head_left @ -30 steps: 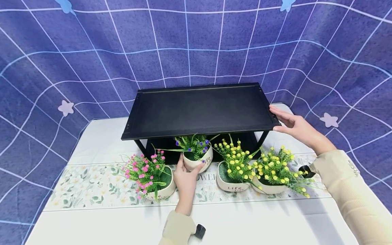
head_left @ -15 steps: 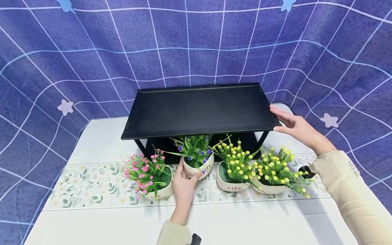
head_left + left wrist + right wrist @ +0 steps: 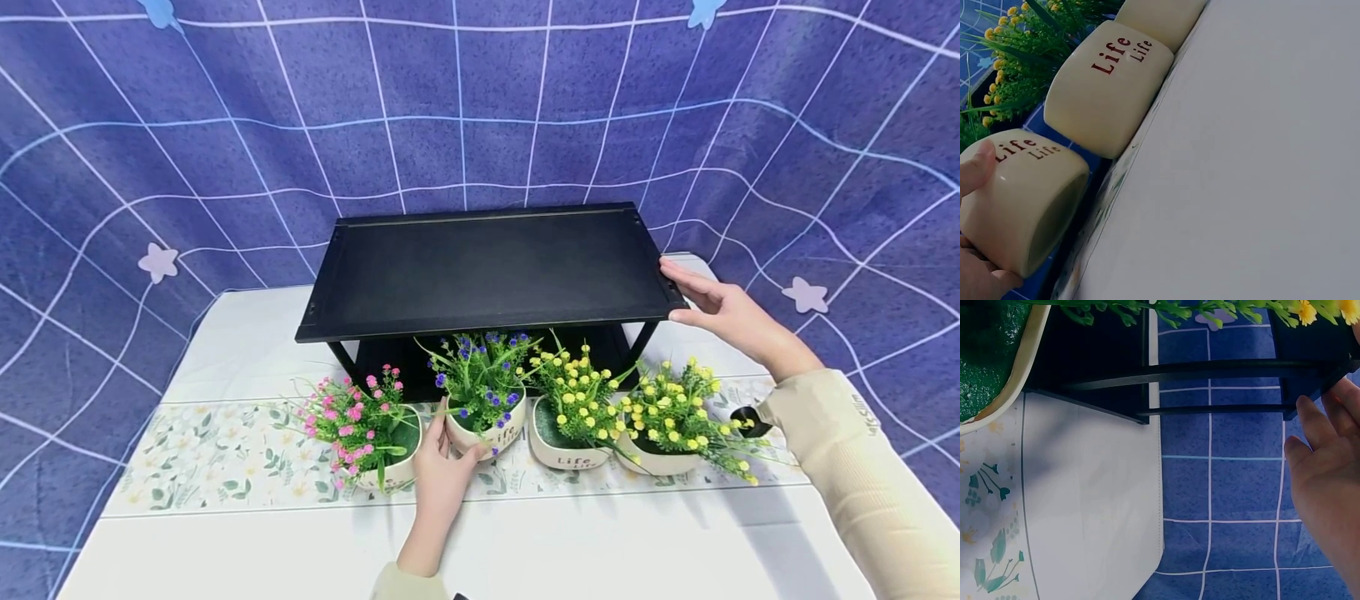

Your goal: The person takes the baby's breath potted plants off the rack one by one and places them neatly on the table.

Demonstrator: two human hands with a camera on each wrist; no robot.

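Observation:
My left hand grips a cream flowerpot of artificial blue-purple flowers, thumb on its front and fingers at its left side. In the left wrist view the held pot is tilted, its underside showing beside the lettering "Life". My right hand rests against the right end of a black two-tier shelf, fingers extended along the edge and thumb near the front corner. In the right wrist view its fingertips touch the shelf's edge. The blue-flowered pot is in front of the shelf's lower tier.
A pink-flowered pot stands left of the held one. Two yellow-flowered pots, one nearer and one farther right, stand to its right. They sit on a floral strip across the white table. A blue grid curtain hangs behind.
My left hand has drawn the blue-flowered pot toward me from under the upper tier, so more of its flowers show. The right hand and shelf have stayed put.

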